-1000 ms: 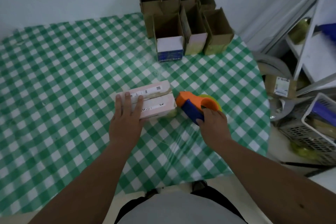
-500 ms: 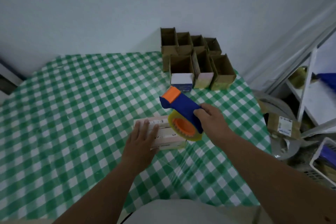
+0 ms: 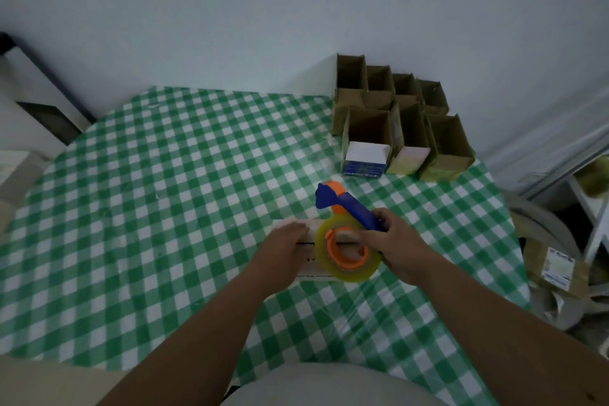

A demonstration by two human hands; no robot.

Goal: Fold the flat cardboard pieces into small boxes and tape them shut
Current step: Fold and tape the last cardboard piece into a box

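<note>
Green-and-white checked cloth covers the desk point(image 3: 158, 208), which is seen from the head view against a pale wall; its near edge is hidden behind the person's arms and torso. At the far right corner a cluster of open cardboard boxes point(image 3: 395, 112) is stood upright in rows, and a blue-and-white box point(image 3: 364, 160) is set at the front of the cluster, touching its neighbours.

Near the middle of the desk a small pale box point(image 3: 304, 257) is laid flat. Most of it is covered, so its flaps and printed marks cannot be made out. The left hand point(image 3: 283, 249) is pressed on its left part with the fingers laid fairly straight, though motion blur makes the fingertips hard to read.

A tape dispenser point(image 3: 346, 234) is held over the right part of the box by the right hand point(image 3: 400, 245). The grip is closed round the blue handle, with the thumb at the roll's hub. The yellowish tape roll on its orange core is turned toward the camera, and the orange-tipped blue head is pointed away, toward the cluster. Whether the roll touches the box cannot be told.

Off the desk's right edge, a labelled brown carton point(image 3: 557, 269) and grey clutter are partly cut off.
</note>
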